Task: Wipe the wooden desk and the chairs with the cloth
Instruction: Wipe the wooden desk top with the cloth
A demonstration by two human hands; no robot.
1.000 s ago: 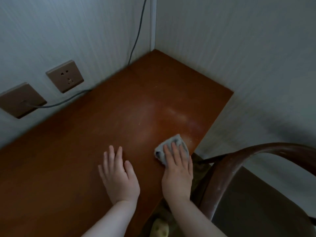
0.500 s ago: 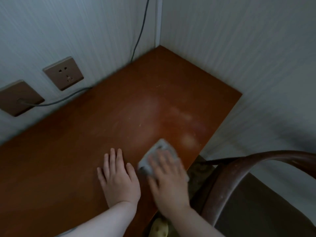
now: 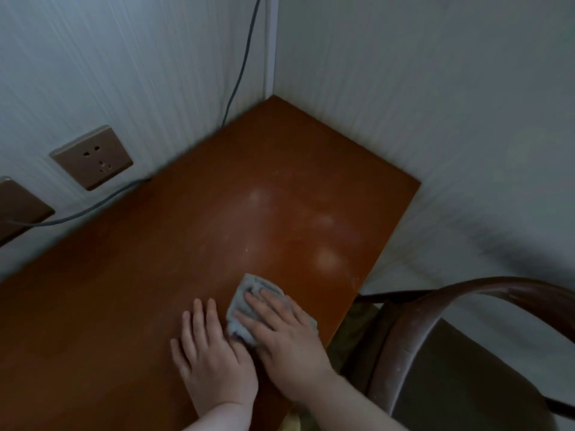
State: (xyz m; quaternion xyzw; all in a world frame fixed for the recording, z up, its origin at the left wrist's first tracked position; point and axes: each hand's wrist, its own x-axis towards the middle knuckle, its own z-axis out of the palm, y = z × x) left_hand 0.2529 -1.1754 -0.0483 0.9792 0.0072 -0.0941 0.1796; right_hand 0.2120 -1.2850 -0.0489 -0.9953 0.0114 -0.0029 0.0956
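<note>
Right hand [image 3: 286, 340] presses flat on the cloth [image 3: 249, 306] near the desk's [image 3: 155, 275] front edge; left hand [image 3: 211, 353] lies flat alongside. Those pale smudges [image 3: 326, 259] probably need firm overlapping passes.

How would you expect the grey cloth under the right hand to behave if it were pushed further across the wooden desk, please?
The grey cloth looks soft and floppy: it lies bunched in folds under the right hand, so it would probably crumple rather than keep its shape. It seems light and should slide easily over the smooth wooden desk. The straight fingers pressing on it probably keep it from slipping free.
</note>
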